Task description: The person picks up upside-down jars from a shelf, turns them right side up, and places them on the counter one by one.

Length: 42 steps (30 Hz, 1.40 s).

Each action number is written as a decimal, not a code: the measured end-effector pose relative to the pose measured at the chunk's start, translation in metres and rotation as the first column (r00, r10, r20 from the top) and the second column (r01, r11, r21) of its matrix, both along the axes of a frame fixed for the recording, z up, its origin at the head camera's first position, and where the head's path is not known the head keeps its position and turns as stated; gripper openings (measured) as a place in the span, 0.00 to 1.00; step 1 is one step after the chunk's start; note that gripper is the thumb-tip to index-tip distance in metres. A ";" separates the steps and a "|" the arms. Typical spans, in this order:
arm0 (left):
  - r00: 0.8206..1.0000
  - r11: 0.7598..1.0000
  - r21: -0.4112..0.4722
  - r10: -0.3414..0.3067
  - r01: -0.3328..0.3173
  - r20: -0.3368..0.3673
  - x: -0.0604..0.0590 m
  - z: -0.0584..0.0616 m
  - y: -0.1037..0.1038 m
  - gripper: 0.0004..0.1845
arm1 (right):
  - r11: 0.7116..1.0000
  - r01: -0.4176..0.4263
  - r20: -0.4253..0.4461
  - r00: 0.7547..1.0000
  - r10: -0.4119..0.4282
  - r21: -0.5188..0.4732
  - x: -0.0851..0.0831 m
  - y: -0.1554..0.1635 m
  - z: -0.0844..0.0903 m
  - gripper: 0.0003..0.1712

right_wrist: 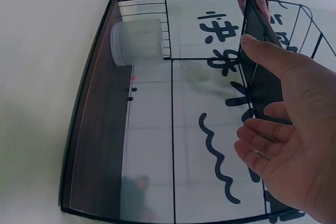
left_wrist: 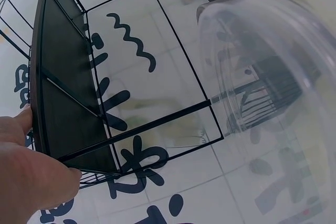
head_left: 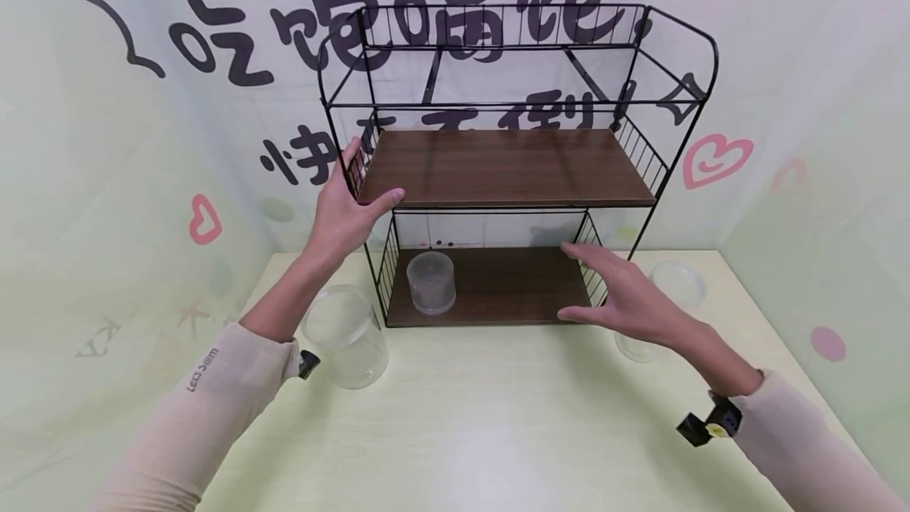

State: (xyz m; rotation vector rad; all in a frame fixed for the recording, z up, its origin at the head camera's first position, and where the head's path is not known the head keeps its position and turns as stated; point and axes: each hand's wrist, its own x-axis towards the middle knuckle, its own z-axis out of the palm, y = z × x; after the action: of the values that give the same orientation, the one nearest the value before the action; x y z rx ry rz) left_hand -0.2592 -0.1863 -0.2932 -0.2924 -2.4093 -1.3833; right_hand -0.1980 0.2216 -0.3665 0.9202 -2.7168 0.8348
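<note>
A black wire rack (head_left: 513, 107) with dark wooden boards stands at the back of the table. At the left front corner of its upper board (head_left: 505, 168), my left hand (head_left: 346, 208) grips the rack, thumb along the front edge and fingers around the side post. My right hand (head_left: 626, 291) is held in front of the rack's lower right side, holding nothing, with thumb and fingers spread apart. On the left end of the lower board (head_left: 508, 291) sits a small clear round container (head_left: 431, 284); the right wrist view shows this container (right_wrist: 139, 43) too.
A larger clear jar (head_left: 348, 338) stands on the table left of the rack, below my left forearm. Another clear jar (head_left: 678, 284) is at the right, partly behind my right hand. A printed cloth backdrop (head_left: 235, 125) surrounds the pale tabletop (head_left: 462, 409).
</note>
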 end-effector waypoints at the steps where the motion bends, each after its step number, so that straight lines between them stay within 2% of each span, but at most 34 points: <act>1: 1.000 1.000 -0.001 0.000 0.000 -0.002 0.000 0.000 0.000 0.53 | 1.000 -0.004 0.013 1.000 0.004 -0.011 -0.002 -0.003 -0.001 0.55; 6: 1.000 1.000 -0.005 -0.001 0.001 -0.007 0.000 0.000 0.002 0.53 | 0.998 -0.024 0.063 0.998 0.028 -0.061 -0.013 -0.016 -0.008 0.54; 19: 1.000 1.000 -0.023 0.005 -0.005 0.004 0.001 0.001 0.002 0.53 | 0.994 -0.051 0.125 0.990 0.064 -0.099 -0.037 -0.060 -0.033 0.53; 26: 1.000 1.000 -0.023 0.007 -0.007 0.009 0.000 0.000 0.001 0.53 | 0.982 -0.049 0.231 0.969 0.090 -0.181 -0.052 -0.085 -0.045 0.54; 42: 1.000 1.000 -0.020 0.007 -0.007 0.004 0.001 0.000 0.000 0.53 | 0.974 -0.027 0.251 0.964 0.086 -0.227 -0.076 -0.151 -0.076 0.57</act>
State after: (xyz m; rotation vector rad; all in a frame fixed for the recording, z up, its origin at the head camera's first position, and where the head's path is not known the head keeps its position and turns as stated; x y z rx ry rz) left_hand -0.2586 -0.1864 -0.2930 -0.2860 -2.4264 -1.3596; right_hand -0.2742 0.0708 -0.4422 0.9000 -2.7407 1.3263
